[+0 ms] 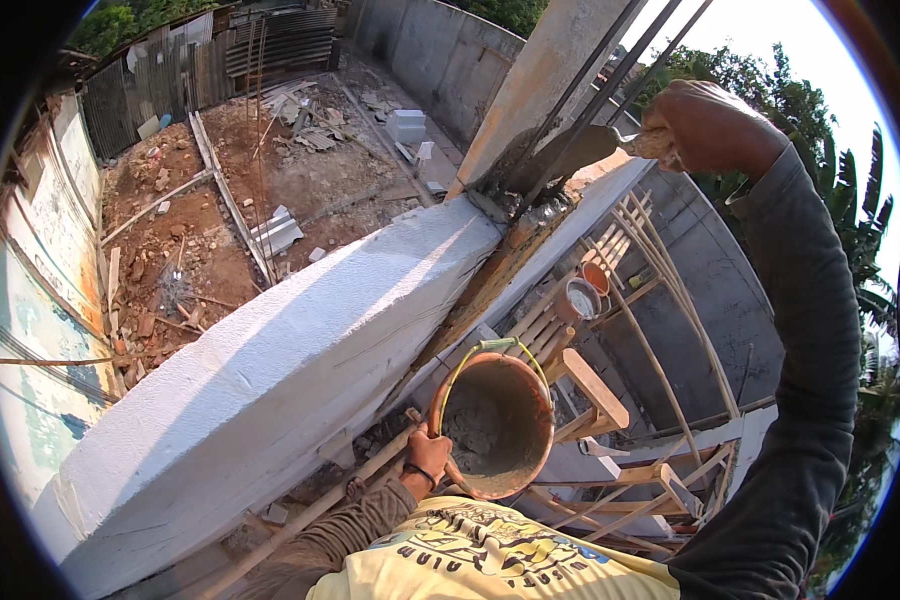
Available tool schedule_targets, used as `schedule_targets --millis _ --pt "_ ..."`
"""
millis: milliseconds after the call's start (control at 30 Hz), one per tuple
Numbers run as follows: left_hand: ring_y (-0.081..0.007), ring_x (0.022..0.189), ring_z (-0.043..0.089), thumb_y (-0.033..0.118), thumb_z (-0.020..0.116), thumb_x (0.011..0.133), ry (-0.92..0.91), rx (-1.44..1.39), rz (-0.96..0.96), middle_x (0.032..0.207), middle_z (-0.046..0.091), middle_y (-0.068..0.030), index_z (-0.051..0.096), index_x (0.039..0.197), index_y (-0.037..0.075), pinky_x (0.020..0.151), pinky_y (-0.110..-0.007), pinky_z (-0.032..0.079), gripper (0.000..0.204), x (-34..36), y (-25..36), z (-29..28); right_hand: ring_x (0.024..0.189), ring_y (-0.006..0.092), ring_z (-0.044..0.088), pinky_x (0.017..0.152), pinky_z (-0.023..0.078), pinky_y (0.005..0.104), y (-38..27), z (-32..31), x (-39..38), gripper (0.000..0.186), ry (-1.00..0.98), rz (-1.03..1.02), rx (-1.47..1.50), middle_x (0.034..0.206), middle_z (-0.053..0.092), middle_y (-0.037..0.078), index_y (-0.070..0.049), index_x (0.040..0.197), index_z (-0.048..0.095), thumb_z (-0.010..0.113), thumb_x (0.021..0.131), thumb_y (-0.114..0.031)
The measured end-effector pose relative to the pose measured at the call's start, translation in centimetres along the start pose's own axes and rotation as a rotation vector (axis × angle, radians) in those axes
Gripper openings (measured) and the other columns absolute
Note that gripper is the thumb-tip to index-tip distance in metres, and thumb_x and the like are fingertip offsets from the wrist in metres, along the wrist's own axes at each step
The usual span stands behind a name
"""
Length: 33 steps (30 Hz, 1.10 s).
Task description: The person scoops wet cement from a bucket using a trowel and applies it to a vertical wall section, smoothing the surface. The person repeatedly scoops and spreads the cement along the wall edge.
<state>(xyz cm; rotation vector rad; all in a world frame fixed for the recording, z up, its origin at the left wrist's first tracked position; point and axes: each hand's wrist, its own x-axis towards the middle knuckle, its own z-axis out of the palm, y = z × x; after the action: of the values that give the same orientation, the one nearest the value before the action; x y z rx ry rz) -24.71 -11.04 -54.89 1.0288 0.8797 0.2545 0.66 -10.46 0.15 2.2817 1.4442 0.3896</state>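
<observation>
My left hand [428,453] is closed on the near-left rim of an orange-brown bucket [527,420], tilted so its inside shows. Grey mortar [470,425] lies in the bottom, and a yellow wire handle stands over the far rim. Up at the right, my right hand [715,125] grips the handle of a trowel [575,155]. The trowel's blade reaches left among the steel bars [610,88] beside a concrete column [525,85]. Wet mortar [490,205] sits at the foot of those bars, at the far end of a pale block wall [300,310].
Below on the right, bamboo poles [660,260] and timber pieces [595,385] form scaffolding, with two more buckets [580,298] on it. A wooden board [490,260] runs along the wall. Far down on the left, rubble and planks [220,190] cover earthen ground.
</observation>
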Motion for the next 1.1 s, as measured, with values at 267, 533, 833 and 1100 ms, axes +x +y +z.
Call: schedule_targets --millis 267,533,833,1100 --pt "-0.0179 0.069 0.061 0.007 0.066 0.07 0.002 0.154 0.029 0.074 0.062 -0.0103 0.063 0.095 -0.004 0.063 -0.035 0.049 0.028 2.8 -2.1 0.0 0.101 0.031 0.062 0.092 0.049 0.0407 4.6 3.7 1.0 0.039 -0.063 -0.124 0.442 0.103 0.068 0.011 -0.009 0.105 0.072 0.083 0.068 -0.015" --pt "-0.0183 0.069 0.062 0.009 0.067 0.07 0.043 0.116 0.08 0.073 0.063 -0.0114 0.064 0.088 -0.004 0.064 -0.036 0.05 0.023 2.7 -1.1 0.0 0.102 0.0321 0.062 0.093 0.049 0.0405 0.0 1.8 1.2 0.045 -0.129 -0.065 0.448 0.105 0.067 0.012 -0.008 0.106 0.072 0.086 0.065 -0.018" --pt "-0.0164 0.067 0.056 0.003 0.062 0.072 0.046 0.013 0.006 0.076 0.058 -0.0061 0.063 0.103 -0.003 0.063 -0.034 0.047 0.032 3.4 0.1 -0.4 0.104 0.0295 0.061 0.096 0.048 0.0416 0.6 2.8 1.8 0.045 -0.027 -0.198 0.301 0.106 0.068 0.012 -0.01 0.11 0.072 0.084 0.067 -0.011" --pt "-0.0175 0.071 0.058 0.003 0.062 0.072 0.046 0.129 0.011 0.08 0.061 -0.0085 0.062 0.115 -0.002 0.066 -0.033 0.049 0.044 3.3 0.8 -0.4 0.093 0.0313 0.065 0.085 0.052 0.0406 0.1 3.6 1.2 0.044 0.083 -0.305 -0.041 0.101 0.07 0.013 -0.006 0.112 0.069 0.081 0.07 -0.011"
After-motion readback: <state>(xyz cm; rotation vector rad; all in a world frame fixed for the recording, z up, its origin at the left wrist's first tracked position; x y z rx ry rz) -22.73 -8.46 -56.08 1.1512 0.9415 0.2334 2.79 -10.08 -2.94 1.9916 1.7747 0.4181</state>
